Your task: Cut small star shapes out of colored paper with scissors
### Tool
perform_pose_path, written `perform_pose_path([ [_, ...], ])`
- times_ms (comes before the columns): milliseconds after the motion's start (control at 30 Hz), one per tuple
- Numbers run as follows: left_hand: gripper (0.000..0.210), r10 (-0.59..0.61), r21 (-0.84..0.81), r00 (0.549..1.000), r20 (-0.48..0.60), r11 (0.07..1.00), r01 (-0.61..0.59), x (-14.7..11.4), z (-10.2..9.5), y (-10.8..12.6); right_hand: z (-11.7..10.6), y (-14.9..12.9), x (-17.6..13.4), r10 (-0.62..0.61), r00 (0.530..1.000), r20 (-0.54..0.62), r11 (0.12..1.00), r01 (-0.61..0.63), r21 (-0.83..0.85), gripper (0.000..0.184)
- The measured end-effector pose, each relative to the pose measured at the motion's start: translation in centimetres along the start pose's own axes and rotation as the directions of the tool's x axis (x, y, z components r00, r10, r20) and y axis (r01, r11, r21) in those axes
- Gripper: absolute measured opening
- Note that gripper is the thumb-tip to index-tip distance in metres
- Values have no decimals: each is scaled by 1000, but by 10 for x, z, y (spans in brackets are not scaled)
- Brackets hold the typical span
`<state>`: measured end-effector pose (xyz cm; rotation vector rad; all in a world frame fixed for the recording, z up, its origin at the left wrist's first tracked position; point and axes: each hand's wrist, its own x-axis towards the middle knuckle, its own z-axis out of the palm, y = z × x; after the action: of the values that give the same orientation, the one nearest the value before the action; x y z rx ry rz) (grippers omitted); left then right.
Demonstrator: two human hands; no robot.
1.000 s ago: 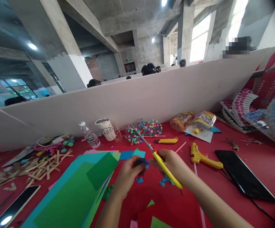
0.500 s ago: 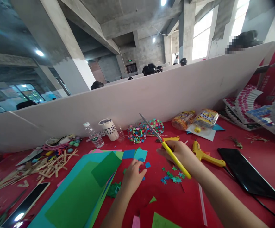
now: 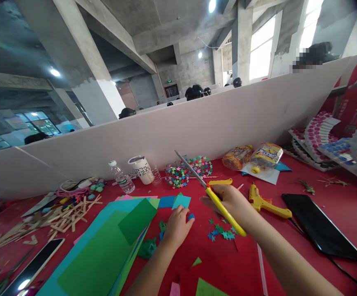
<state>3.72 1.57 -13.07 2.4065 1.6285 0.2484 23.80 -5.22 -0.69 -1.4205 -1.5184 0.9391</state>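
Observation:
My right hand is closed around long scissors with yellow handles, their grey blades pointing up and to the left. Down at the red table, my left hand has its thumb and fingers closed on a small blue paper square. A light-blue sheet lies just beyond those fingers. Between my hands sits a loose group of small green and blue paper stars. Left of my left wrist are crumpled green scraps and a stack of green and blue paper sheets.
Star-covered balls, a water bottle and a white tumbler stand along the white partition. At right lie a yellow glue gun and a black tablet-like slab. Wooden sticks and a phone are at left.
My left hand has moved slightly right, from the loose blue pieces to the small blue square, and its fingers have closed. The scissors, still in my right hand, have shifted slightly left.

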Motion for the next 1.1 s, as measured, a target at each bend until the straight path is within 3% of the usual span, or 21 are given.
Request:
perform_pose_path([
  [200, 24, -138, -130, 990, 25, 982, 140, -2, 3, 1, -1, -1, -2, 7, 1000, 4, 1000, -7, 5, 43],
  [367, 37, -197, -434, 975, 108, 872, 224, 4, 6, 2, -2, -4, -3, 4, 1000, 9, 1000, -4, 0, 45],
  [467, 30, -184, -685, 966, 182, 681, 259, 0, -5, 5, -3, -2, -2, 5, 1000, 9, 1000, -5, -8, 45],
  [600, 22, -34, -926, 955, 294, 240, 293, -19, -35, 17, -1, 4, 1, 1, 1000, 10, 1000, -1, -25, 41],
  [700, 32, 106, -931, 930, 353, -56, 360, -34, -51, 31, 3, 7, 2, -10, 1000, 21, 999, 10, -41, 38],
  [800, 36, 203, -870, 904, 376, -260, 420, -40, -55, 41, 6, 6, 0, -1, 999, 35, 998, 3, -60, 36],
  [933, 33, 276, -787, 880, 388, -398, 472, -42, -53, 41, 9, 3, -1, 26, 999, 40, 996, -23, -83, 40],
  [1100, 22, 347, -736, 825, 445, -384, 558, -46, -51, 45, 20, 7, 0, 59, 985, 162, 996, -48, -71, 35],
])
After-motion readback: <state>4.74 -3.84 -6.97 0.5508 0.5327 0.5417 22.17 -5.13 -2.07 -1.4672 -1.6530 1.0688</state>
